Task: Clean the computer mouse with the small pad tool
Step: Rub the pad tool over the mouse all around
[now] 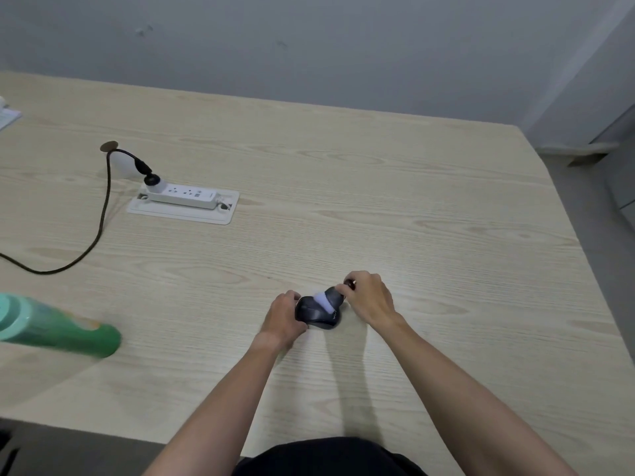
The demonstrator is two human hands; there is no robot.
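Note:
A black computer mouse (318,316) rests on the light wooden table (378,201), near the front middle. My left hand (283,317) grips its left side and holds it in place. My right hand (369,298) pinches a small dark-handled pad tool (326,299). The tool's whitish pad lies against the top of the mouse. The fingers hide the tool's far end.
A white power strip (187,197) sits in a recessed plate at the left, with a black cable (103,214) curving off toward the left edge. A green bottle (58,329) lies near the front left. The table's right edge drops to a grey floor.

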